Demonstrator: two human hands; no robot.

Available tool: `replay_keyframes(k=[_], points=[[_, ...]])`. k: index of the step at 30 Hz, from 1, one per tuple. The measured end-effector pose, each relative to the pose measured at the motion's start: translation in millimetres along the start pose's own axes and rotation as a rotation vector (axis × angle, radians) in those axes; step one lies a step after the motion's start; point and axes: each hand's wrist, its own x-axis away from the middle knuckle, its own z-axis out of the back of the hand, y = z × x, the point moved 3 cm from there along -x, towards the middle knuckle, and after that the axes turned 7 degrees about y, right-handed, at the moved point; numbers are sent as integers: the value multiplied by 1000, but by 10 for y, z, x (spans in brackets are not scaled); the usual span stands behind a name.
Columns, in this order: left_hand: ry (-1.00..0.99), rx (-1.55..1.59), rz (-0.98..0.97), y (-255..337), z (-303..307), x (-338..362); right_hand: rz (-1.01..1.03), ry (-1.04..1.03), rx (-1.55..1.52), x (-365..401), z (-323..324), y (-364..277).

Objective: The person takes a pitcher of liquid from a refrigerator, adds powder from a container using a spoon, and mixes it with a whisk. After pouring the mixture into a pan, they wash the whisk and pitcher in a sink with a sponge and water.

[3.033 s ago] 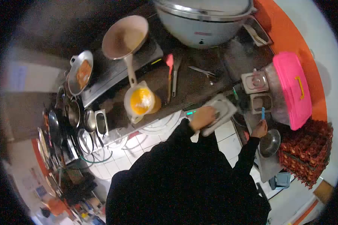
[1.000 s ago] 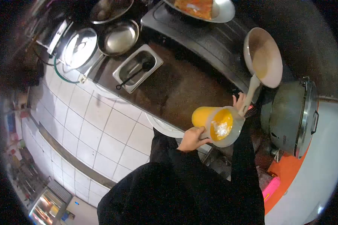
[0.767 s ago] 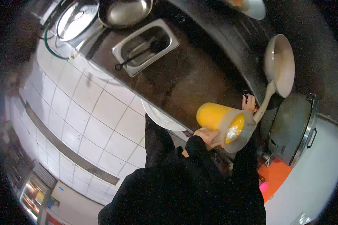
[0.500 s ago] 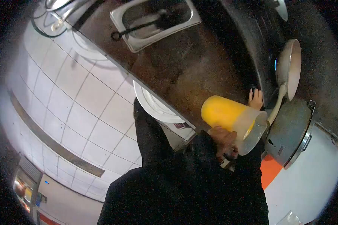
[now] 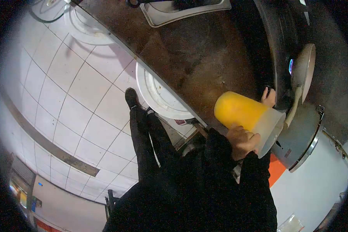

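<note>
My left hand [image 5: 242,141] is wrapped round a translucent plastic pitcher [image 5: 275,123], its lower part filled with yellow liquid [image 5: 239,109]. Beyond the pitcher, at the stove's dark front edge, the fingers of my right hand [image 5: 269,98] close around a small black knob [image 5: 267,89]. The pitcher hides much of my right forearm. Close to that hand is the pale handle [image 5: 294,106] of a frying pan [image 5: 308,73], with a blue flame [image 5: 291,66] glowing beside the pan.
A large grey pot [image 5: 299,137] stands by the pan handle. On the brown counter [image 5: 189,58] lies a rectangular metal tray [image 5: 181,13] with a dark utensil. White round lids or basins [image 5: 158,94] show below the counter edge, above the tiled floor [image 5: 85,104].
My view has tilted down, so my legs and a shoe now show, and the metal tray has slid toward the top edge. Both hands keep their holds; the pitcher appears slightly farther right.
</note>
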Motion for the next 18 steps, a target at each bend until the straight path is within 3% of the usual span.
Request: replay_keyframes(k=[3,5,9,15,18], points=[[-52,116,-1,-13,-10,5,-141,-88,51,73,-66,89],[71,36,-46,11,14,2,-193,-84,32,99,-80,109],[137,-15,-4,22,0,8,-358,-157,10,127,-96,121],[177,-42,10,12,-7,18,-366,-202,38,81,-46,69],[80,-15,-45,-25,-45,36,-405,-118,-14,64,-27,13]])
